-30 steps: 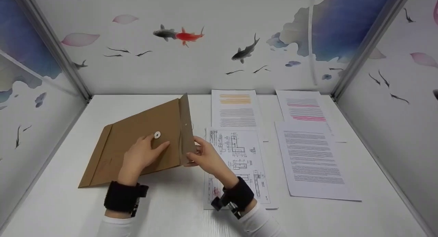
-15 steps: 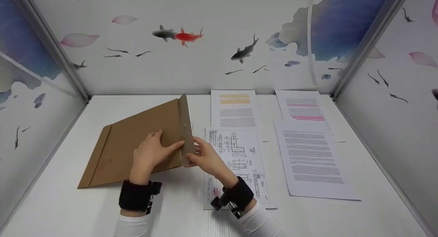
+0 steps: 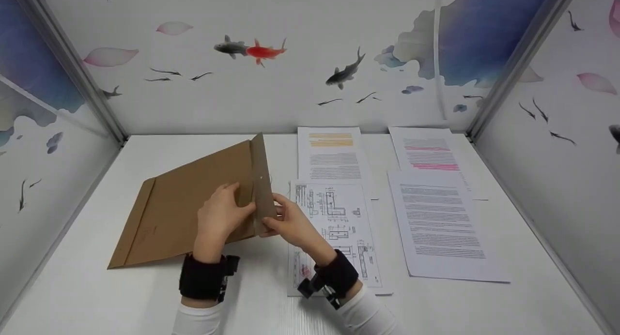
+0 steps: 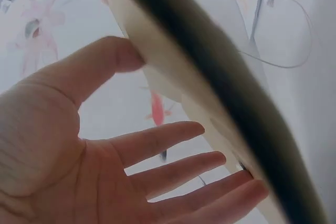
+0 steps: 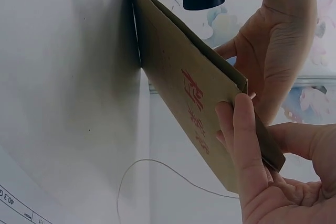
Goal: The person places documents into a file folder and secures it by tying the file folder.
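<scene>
Hands meet at the mouth of a brown envelope. Right hand pinches the raised flap between thumb and fingers; left hand lies with straight, spread fingers on the envelope's face just beside the flap. Envelope rests tilted on a white table, left of four printed sheets, the nearest a drawing.
</scene>
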`<state>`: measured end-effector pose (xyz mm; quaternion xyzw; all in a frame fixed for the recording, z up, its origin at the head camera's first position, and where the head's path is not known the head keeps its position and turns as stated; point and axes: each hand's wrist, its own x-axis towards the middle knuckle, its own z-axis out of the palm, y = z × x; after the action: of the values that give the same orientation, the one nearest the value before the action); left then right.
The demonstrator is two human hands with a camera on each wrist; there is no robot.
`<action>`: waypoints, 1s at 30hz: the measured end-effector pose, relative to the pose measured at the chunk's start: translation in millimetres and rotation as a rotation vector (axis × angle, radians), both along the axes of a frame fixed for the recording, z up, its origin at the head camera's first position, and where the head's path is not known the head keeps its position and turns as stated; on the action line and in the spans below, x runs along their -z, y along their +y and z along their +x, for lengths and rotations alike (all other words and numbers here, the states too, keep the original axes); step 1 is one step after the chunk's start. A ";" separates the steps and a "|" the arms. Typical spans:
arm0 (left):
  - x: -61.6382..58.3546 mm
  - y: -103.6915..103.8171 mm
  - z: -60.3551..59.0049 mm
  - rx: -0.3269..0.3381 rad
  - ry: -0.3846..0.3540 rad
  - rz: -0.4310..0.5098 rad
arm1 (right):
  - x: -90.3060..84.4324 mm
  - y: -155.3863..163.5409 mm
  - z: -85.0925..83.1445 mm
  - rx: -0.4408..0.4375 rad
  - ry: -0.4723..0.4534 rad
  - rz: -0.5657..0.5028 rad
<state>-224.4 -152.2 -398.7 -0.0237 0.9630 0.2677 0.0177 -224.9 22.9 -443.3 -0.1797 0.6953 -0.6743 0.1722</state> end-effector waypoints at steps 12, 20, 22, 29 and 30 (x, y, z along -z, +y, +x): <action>0.7 12.3 4.6 -0.067 0.119 0.014 | 0.6 -1.7 0.7 0.016 -0.029 -0.008; -1.3 15.7 6.9 -0.083 0.217 -0.024 | -1.9 2.3 -4.8 0.001 -0.096 -0.030; -1.9 15.9 7.4 -0.082 0.223 -0.029 | -3.4 4.1 -7.1 -0.015 -0.129 -0.032; -5.0 16.4 8.4 -0.078 0.216 -0.024 | -10.1 10.0 -18.9 -0.071 -0.177 0.031; -5.5 16.8 8.4 -0.077 0.222 -0.025 | -10.8 10.6 -21.2 -0.073 -0.176 0.046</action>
<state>-216.0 -135.4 -393.2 -0.0311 0.9607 0.2571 -0.0997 -246.1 33.4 -432.4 -0.1408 0.6858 -0.6646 0.2613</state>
